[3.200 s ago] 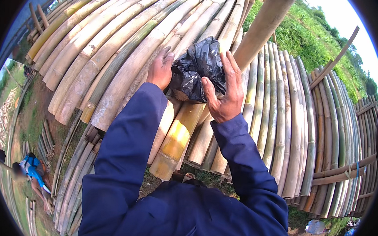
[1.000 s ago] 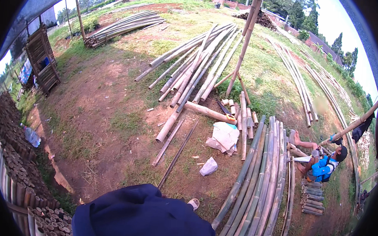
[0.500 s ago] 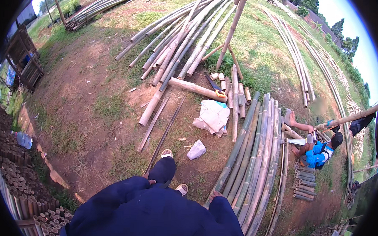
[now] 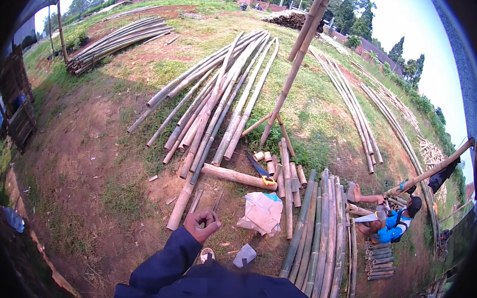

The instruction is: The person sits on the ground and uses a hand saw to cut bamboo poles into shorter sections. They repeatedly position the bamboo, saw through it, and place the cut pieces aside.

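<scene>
My left hand [image 4: 202, 224] is raised in front of me in a dark blue sleeve, fingers curled into a fist; I cannot see anything in it. It hangs above bare dirt, near a short thick bamboo log [image 4: 238, 176] and a thinner pole [image 4: 183, 204] lying on the ground. A crumpled white sack [image 4: 262, 211] lies just to its right. A hand saw with a yellow handle [image 4: 264, 175] rests by the log. My right hand is out of view. My foot in a sandal [image 4: 208, 254] shows below the hand.
Long bamboo poles [image 4: 227, 95] fan out on the grass ahead, and a leaning upright pole [image 4: 301, 56] rises from them. A row of green poles [image 4: 320, 232] lies at the right. A person in blue [image 4: 395, 226] sits there among short cut pieces [image 4: 380, 259]. Another pile [image 4: 115, 40] lies far left.
Earlier both hands held a black plastic bag against stacked bamboo. The view has since swung down to the yard, and my left fist has come up into view.
</scene>
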Motion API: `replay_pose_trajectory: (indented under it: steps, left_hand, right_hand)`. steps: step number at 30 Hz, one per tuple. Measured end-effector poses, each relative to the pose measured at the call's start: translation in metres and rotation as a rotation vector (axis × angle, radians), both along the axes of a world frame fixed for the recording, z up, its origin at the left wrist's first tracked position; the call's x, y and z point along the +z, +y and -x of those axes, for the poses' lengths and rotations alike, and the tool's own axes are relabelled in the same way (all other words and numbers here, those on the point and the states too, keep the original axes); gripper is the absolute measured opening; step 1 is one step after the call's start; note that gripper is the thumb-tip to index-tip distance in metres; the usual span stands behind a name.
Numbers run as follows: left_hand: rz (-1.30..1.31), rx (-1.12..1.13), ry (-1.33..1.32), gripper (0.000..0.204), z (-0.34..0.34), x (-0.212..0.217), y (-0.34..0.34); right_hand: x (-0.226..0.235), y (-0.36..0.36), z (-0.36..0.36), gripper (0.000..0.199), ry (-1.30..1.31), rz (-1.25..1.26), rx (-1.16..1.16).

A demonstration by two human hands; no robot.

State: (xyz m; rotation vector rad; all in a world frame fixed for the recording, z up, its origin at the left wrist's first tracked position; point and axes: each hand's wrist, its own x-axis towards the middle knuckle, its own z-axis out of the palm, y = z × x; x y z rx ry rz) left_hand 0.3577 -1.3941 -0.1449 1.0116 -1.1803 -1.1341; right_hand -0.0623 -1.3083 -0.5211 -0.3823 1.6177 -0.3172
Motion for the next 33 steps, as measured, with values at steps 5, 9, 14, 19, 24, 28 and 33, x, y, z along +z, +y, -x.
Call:
replay_pose_trajectory:
  steps: [5, 9, 14, 19, 24, 28, 33]
  left_hand:
    - [0.744, -0.385, 0.130, 0.035, -0.034, 0.172, -0.013]
    - [1.148, -0.490, 0.315, 0.024, -0.039, 0.210, -0.022]
    - [1.172, -0.309, 0.117, 0.014, -0.066, 0.198, -0.065]
    - [1.097, -0.004, -0.060, 0.013, -0.088, 0.157, -0.129]
    - [0.646, 0.654, -0.038, 0.023, -0.082, 0.088, -0.197]
    - [-0.194, 0.845, -0.033, 0.023, -0.099, -0.025, -0.274]
    - [-1.053, 0.383, -0.498, 0.042, -0.072, -0.143, -0.306]
  right_hand:
    - [0.023, -0.057, -0.017, 0.060, 0.000, 0.081, 0.020]
    - [0.031, -0.108, -0.026, 0.061, 0.011, 0.087, 0.112]
    - [0.025, -0.186, -0.028, 0.062, 0.050, 0.055, 0.267]
    - [0.009, -0.278, -0.034, 0.064, 0.059, 0.002, 0.459]
    - [-0.015, -0.417, -0.087, 0.073, 0.062, -0.017, 0.838]
    - [-0.009, -0.536, -0.121, 0.082, 0.198, -0.014, 1.170]
    - [-0.013, -0.624, -0.130, 0.081, 0.164, 0.093, 1.338]
